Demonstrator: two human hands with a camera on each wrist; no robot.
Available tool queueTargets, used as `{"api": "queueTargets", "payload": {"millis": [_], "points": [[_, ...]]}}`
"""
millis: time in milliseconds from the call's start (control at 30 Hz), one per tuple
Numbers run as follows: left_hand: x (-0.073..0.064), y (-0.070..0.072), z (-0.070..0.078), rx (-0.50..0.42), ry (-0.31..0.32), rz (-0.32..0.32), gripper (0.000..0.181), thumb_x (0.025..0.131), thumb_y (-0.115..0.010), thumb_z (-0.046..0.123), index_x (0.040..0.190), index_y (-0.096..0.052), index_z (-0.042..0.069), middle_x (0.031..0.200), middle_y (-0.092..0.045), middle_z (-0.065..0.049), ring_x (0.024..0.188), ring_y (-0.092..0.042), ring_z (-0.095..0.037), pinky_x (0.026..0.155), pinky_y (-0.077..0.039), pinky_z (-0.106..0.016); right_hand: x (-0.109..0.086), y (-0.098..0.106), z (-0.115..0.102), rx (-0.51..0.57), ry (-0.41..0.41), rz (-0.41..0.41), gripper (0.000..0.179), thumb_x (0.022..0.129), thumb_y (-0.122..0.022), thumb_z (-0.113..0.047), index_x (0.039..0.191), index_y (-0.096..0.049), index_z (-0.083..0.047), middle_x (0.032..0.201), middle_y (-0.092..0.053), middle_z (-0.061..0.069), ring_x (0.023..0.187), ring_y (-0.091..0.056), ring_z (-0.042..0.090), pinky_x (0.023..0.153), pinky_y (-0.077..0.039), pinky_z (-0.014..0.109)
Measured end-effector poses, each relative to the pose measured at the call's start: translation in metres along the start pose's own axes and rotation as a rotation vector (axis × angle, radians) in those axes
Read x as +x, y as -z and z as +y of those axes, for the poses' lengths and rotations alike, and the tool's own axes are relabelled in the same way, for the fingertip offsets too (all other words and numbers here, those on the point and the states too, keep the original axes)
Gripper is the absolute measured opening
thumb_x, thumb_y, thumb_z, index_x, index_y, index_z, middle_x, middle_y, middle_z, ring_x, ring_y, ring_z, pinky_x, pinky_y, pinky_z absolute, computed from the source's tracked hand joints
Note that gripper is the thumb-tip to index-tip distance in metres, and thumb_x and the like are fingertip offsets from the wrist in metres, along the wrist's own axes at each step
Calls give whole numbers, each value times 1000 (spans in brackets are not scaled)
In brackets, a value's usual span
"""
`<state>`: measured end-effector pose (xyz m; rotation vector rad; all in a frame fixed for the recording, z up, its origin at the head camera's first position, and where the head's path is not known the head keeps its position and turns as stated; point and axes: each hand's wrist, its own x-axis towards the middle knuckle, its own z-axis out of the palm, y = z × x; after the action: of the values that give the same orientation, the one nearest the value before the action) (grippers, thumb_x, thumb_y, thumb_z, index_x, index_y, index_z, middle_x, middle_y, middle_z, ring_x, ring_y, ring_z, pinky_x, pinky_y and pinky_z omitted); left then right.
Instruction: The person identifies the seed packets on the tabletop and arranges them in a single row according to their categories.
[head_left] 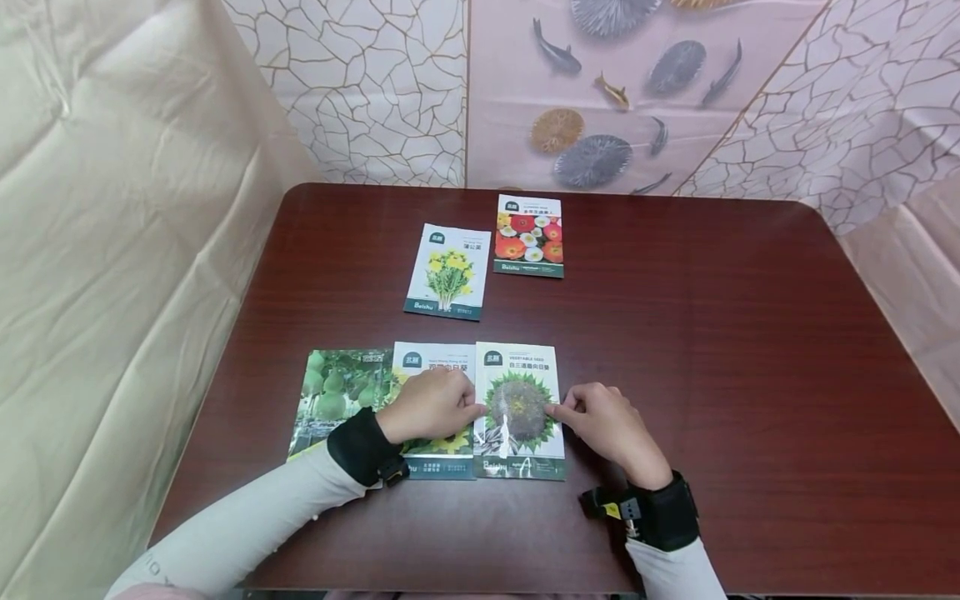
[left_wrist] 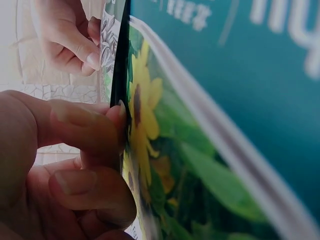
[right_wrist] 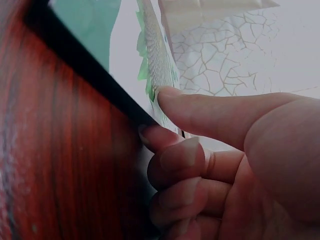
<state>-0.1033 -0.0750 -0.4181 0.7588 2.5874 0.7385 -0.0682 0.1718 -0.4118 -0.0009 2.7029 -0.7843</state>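
Note:
A white seed packet (head_left: 519, 458) with a round green-fringed sunflower head lies near the front of the table. My right hand (head_left: 611, 429) pinches its right edge, thumb on the printed face and a finger beneath, as the right wrist view shows. At its left edge, the thumb and a finger of my left hand (head_left: 435, 404) pinch that side. Under my left hand lies a second seed packet (head_left: 435, 468) with yellow sunflowers, partly hidden by the hand. Left of that, a green seed packet (head_left: 330, 392) shows round hanging gourds, its lower corner behind my left wrist.
Farther back lie a dandelion seed packet (head_left: 447, 271) and a seed packet with red and white flowers (head_left: 528, 237). The dark red-brown table (head_left: 750, 375) stretches to the right. Patterned cloth (head_left: 360, 92) hangs behind it, and pale cloth (head_left: 127, 292) along the left.

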Motion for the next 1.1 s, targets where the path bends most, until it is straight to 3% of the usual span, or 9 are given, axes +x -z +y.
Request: {"api": "queueTargets", "payload": {"millis": [367, 567, 700, 900, 1100], "points": [[-3, 2, 3, 15, 10, 21, 50, 86, -60, 34, 43, -39, 22, 39, -32, 9, 37, -39, -11, 39, -17, -22, -2, 0, -3, -42, 2, 33, 33, 83, -62, -43, 65, -56, -16, 53, -40, -2, 49, -39, 16, 48, -26, 27], [-4, 2, 2, 14, 3, 23, 50, 86, -61, 36, 43, -38, 22, 39, -32, 9, 37, -39, -11, 40, -20, -21, -3, 2, -3, 11, 24, 25, 35, 83, -62, -42, 65, -55, -14, 52, -36, -4, 47, -35, 15, 47, -24, 25], [-6, 5, 3, 17, -4, 26, 49, 86, -60, 36, 44, -41, 23, 39, -38, 10, 39, -44, -9, 40, -25, -20, -2, 9, -6, 42, 61, 33, 32, 85, -61, -41, 68, -57, -13, 52, -37, -4, 47, -33, 14, 46, -24, 24], [-7, 27, 6, 37, -23, 103, 43, 86, -60, 37, 48, -46, 22, 43, -41, 8, 39, -42, -10, 41, -20, -21, 4, 33, -21, 56, 138, 57, 25, 87, -59, -39, 81, -62, -15, 59, -50, -1, 52, -42, 15, 49, -31, 25], [-8, 65, 6, 44, 11, 166, 33, 87, -58, 41, 60, -53, 23, 50, -45, 4, 43, -40, -13, 41, -20, -24, 16, 67, -47, 94, 189, 8, 29, 88, -54, -45, 90, -62, -18, 63, -53, 4, 56, -48, 21, 49, -35, 28]]}}
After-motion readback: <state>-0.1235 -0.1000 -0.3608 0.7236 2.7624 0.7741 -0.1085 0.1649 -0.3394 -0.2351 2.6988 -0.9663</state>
